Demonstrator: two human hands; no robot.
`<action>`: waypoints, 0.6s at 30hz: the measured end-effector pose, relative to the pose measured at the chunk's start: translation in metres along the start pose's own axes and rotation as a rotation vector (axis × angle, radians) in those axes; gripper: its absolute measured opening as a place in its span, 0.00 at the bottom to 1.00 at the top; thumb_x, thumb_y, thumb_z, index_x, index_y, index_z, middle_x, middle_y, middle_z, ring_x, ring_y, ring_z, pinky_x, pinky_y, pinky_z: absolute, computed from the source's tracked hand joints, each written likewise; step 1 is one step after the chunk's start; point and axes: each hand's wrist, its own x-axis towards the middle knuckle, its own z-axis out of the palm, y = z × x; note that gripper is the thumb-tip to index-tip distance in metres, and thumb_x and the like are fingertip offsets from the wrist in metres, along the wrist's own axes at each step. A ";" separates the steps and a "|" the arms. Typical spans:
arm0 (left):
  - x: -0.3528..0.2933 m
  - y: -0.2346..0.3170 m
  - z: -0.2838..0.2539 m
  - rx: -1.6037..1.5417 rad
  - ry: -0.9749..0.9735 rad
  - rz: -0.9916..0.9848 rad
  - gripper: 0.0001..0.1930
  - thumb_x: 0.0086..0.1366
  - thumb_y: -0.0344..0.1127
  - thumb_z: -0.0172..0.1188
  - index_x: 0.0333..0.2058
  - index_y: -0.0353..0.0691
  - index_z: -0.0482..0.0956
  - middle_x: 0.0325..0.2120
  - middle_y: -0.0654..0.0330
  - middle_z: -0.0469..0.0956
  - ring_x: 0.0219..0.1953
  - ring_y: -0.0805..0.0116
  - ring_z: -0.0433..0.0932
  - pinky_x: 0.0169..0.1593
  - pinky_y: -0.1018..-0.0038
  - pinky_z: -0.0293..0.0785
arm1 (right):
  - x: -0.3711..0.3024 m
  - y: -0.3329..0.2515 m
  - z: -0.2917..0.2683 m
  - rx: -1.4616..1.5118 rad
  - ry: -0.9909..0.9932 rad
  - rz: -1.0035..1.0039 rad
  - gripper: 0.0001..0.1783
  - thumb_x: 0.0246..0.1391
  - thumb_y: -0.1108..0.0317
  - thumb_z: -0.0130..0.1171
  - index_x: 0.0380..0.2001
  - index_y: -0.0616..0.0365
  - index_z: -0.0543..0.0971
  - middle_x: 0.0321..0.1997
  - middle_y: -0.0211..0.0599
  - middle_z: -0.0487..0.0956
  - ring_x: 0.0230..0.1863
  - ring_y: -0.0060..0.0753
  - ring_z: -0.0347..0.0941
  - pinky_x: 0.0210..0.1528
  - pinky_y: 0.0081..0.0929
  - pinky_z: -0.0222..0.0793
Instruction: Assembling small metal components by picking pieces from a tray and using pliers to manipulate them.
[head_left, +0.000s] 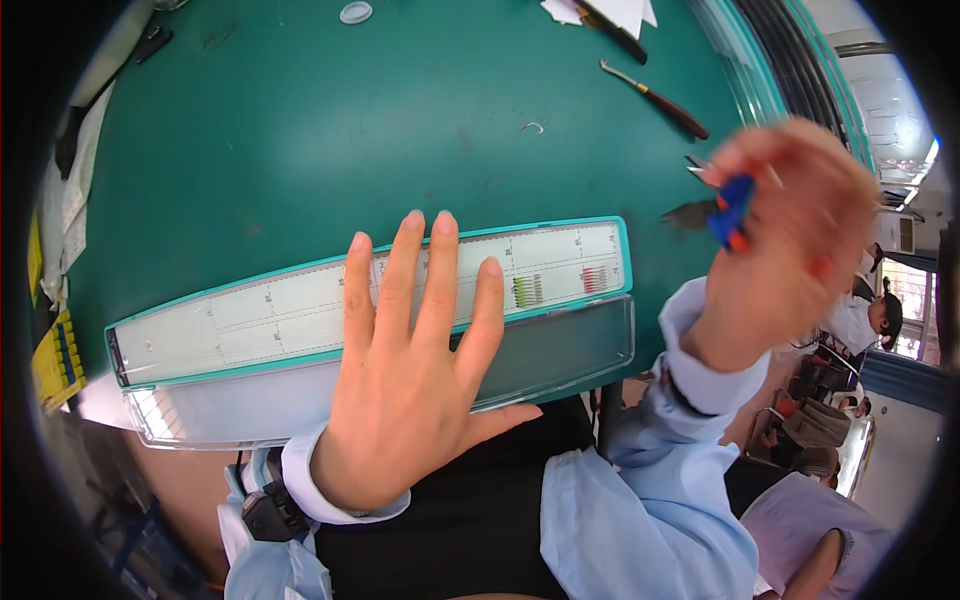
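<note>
A green tabletop (300, 130) spreads beneath everything. Along its near edge lies a long, tapering teal-rimmed case (215, 320), its clear lid (575, 347) folded open toward the person. The left hand (410, 385) lies palm down across the case and lid, fingers spread and gripping nothing, two fingertips reaching past the far rim. Beyond the case's right end, the right hand (785, 225), blurred, is raised with its fingers closed around a blue-and-red hand tool (733, 215), whose grey end points left; its exact kind cannot be told. Farther back rests a wooden-handled hook (672, 108). Smallest are the slim green pieces (527, 291) and red pieces (594, 280), lined up in separate rows inside the case.
</note>
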 end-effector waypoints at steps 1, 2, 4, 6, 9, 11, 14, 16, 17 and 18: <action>0.000 0.000 0.000 0.005 0.012 0.004 0.49 0.36 0.60 0.71 0.52 0.29 0.68 0.59 0.34 0.58 0.60 0.33 0.58 0.61 0.37 0.49 | 0.012 0.006 -0.005 -0.226 -0.235 -0.102 0.07 0.61 0.75 0.45 0.39 0.61 0.74 0.38 0.43 0.73 0.37 0.33 0.70 0.35 0.27 0.70; 0.000 0.000 -0.001 0.008 0.010 0.004 0.48 0.37 0.58 0.71 0.52 0.29 0.68 0.58 0.34 0.60 0.60 0.34 0.58 0.62 0.40 0.50 | 0.027 0.015 -0.008 -0.454 -0.465 -0.202 0.07 0.57 0.81 0.48 0.36 0.62 0.75 0.39 0.42 0.72 0.37 0.32 0.70 0.35 0.26 0.70; -0.001 0.000 0.000 0.017 0.017 0.022 0.46 0.38 0.57 0.72 0.51 0.30 0.68 0.56 0.35 0.62 0.60 0.35 0.59 0.63 0.43 0.52 | 0.030 0.044 0.004 -0.338 -0.597 -0.164 0.07 0.49 0.83 0.55 0.32 0.62 0.76 0.39 0.40 0.71 0.39 0.36 0.70 0.39 0.26 0.69; 0.001 0.002 0.003 -0.015 0.051 0.020 0.46 0.38 0.55 0.72 0.49 0.26 0.67 0.57 0.35 0.61 0.61 0.36 0.58 0.65 0.48 0.52 | 0.030 0.062 0.013 -0.406 -0.697 -0.163 0.09 0.47 0.80 0.59 0.34 0.61 0.76 0.39 0.40 0.70 0.41 0.43 0.69 0.43 0.29 0.68; 0.004 0.005 0.004 -0.005 0.077 0.032 0.45 0.38 0.54 0.73 0.48 0.23 0.66 0.57 0.35 0.61 0.61 0.37 0.58 0.65 0.50 0.53 | 0.024 0.087 0.026 -0.412 -0.718 -0.108 0.10 0.46 0.75 0.63 0.34 0.58 0.75 0.38 0.42 0.71 0.41 0.45 0.69 0.42 0.33 0.67; 0.000 0.004 0.004 -0.009 0.101 0.093 0.46 0.38 0.53 0.73 0.49 0.24 0.66 0.57 0.35 0.61 0.61 0.37 0.58 0.65 0.50 0.53 | 0.024 0.084 0.037 -0.451 -0.754 0.012 0.10 0.46 0.71 0.66 0.31 0.56 0.75 0.37 0.42 0.73 0.43 0.45 0.69 0.42 0.35 0.67; -0.003 0.005 0.006 0.003 0.121 0.085 0.47 0.37 0.51 0.74 0.51 0.25 0.63 0.58 0.37 0.60 0.61 0.36 0.57 0.64 0.48 0.52 | 0.021 0.084 0.044 -0.538 -0.776 0.004 0.05 0.47 0.71 0.63 0.28 0.53 0.77 0.38 0.43 0.73 0.45 0.47 0.69 0.44 0.41 0.66; -0.006 0.004 0.005 0.097 0.134 0.037 0.47 0.38 0.51 0.73 0.51 0.25 0.63 0.59 0.37 0.60 0.62 0.37 0.58 0.64 0.48 0.51 | 0.019 0.085 0.049 -0.549 -0.755 -0.049 0.06 0.47 0.72 0.63 0.28 0.54 0.76 0.40 0.43 0.71 0.46 0.47 0.66 0.44 0.38 0.62; -0.008 0.003 0.004 0.090 0.134 0.065 0.47 0.38 0.51 0.73 0.51 0.25 0.63 0.59 0.37 0.60 0.62 0.37 0.58 0.64 0.48 0.51 | 0.019 0.077 0.043 -0.571 -0.739 -0.037 0.06 0.47 0.72 0.63 0.28 0.54 0.76 0.40 0.43 0.71 0.46 0.47 0.66 0.44 0.38 0.62; -0.011 0.001 0.001 0.140 0.127 0.059 0.47 0.39 0.52 0.72 0.52 0.25 0.63 0.59 0.37 0.60 0.62 0.38 0.58 0.64 0.48 0.50 | 0.020 0.069 0.040 -0.552 -0.666 -0.099 0.06 0.47 0.72 0.63 0.27 0.53 0.75 0.40 0.43 0.70 0.46 0.47 0.65 0.44 0.37 0.61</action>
